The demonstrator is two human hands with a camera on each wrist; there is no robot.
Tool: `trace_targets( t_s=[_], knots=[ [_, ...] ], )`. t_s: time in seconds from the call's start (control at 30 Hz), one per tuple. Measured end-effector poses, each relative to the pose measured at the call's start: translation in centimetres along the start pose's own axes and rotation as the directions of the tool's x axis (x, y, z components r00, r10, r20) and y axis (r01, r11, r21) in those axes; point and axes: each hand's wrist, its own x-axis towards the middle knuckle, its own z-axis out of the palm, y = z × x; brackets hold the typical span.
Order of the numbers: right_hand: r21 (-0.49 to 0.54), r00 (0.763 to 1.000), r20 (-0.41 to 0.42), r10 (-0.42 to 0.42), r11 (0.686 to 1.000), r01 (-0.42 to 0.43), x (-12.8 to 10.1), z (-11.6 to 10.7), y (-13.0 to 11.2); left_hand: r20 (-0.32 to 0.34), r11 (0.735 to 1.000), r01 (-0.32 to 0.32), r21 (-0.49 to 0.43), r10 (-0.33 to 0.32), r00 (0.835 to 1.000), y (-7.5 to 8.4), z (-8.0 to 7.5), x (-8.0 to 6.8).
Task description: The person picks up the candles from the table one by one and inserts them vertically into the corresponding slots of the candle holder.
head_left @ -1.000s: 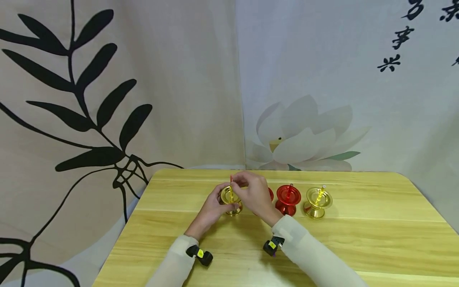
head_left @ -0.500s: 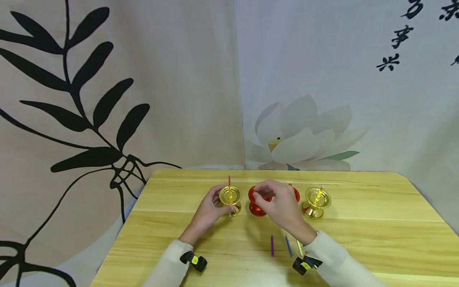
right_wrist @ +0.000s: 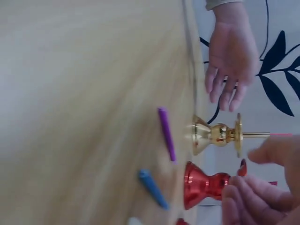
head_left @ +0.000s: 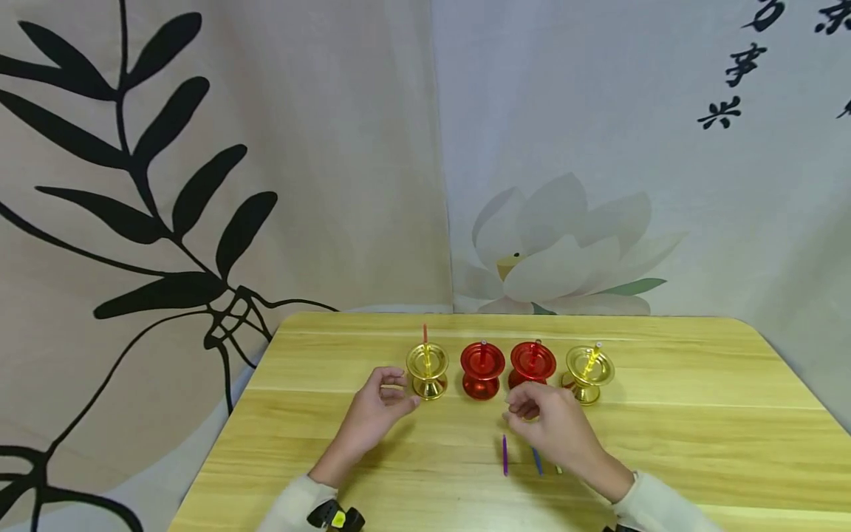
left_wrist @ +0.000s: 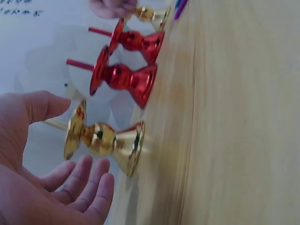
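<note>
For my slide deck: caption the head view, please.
Two open hands hover before four candle holders, two gold, two red, on a wooden table.

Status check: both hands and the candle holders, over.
Left hand open beside left gold holder. Right hand empty above loose candles. Nothing blocking.

A light wooden table (head_left: 665, 436) carries a row of four candle holders toward its far side: gold holder (head_left: 428, 369) at left, two red holders (head_left: 482, 368) in the middle, another gold one (head_left: 588, 374) at right. Nearer lie a purple candle (head_left: 504, 454) and a blue candle (head_left: 536, 461).
</note>
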Motion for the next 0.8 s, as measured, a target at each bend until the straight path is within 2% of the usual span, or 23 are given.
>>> trace_targets(
  t_s=[0.1,0.17,0.27,0.4,0.57,0.8],
  knots=[
    [-0.026,0.995,0.075,0.065,0.998,-0.063,-1.0,0.0,0.6,0.049,1.000,-0.013,-0.008,0.014,0.999,0.6,0.6,-0.7],
    [-0.054,0.986,0.122,0.114,0.993,-0.108,-1.4,0.0,0.8,0.105,0.998,-0.053,-0.024,0.055,0.993,0.9,1.3,-1.0],
    [-0.101,0.970,0.174,0.170,0.983,-0.154,-2.0,0.1,0.9,0.202,0.992,-0.118,-0.053,0.127,0.971,1.3,2.5,-1.1],
    [-0.176,0.958,0.214,0.190,0.972,-0.153,-2.3,0.2,0.8,0.267,0.983,-0.174,-0.060,0.183,0.946,1.3,4.5,-0.8],
    [-0.256,0.955,0.233,0.184,0.959,-0.123,-2.5,0.6,0.4,0.254,0.977,-0.211,-0.021,0.209,0.944,1.2,6.9,0.1],
    [-0.272,0.955,0.242,0.172,0.957,-0.104,-2.5,1.0,0.2,0.161,0.979,-0.204,0.014,0.199,0.967,1.4,9.4,1.8]
  ],
)
